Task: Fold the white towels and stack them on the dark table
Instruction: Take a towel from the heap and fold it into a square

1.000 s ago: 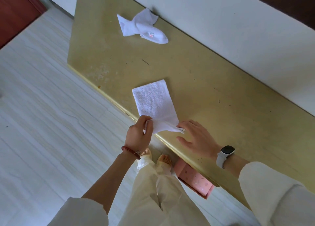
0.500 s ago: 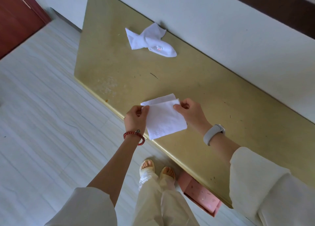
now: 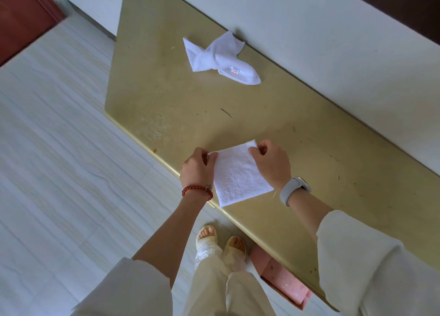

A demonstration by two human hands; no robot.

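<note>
**Both hands pinching far corners of folded towel at desk edge**

The folded towel lies on the yellowish desk, at its near edge, with the lowest corner reaching the rim. It forms a small square, set diagonally to the desk edge.

The left hand sits at the towel's left corner, knuckles up, thumb and fingers closed on the cloth in a pinch. A red bead bracelet circles that wrist. The forearm runs down and left to a pale sleeve.

The right hand holds the towel's far right corner, fingers curled under and clamped on the edge, back of the hand facing the camera. A grey watch is on that wrist.

A second white towel, crumpled and unfolded, lies well apart at the far side of the desk, beside the wall.

A pink box sits on the floor under the desk edge, near the person's sandalled feet.
</note>
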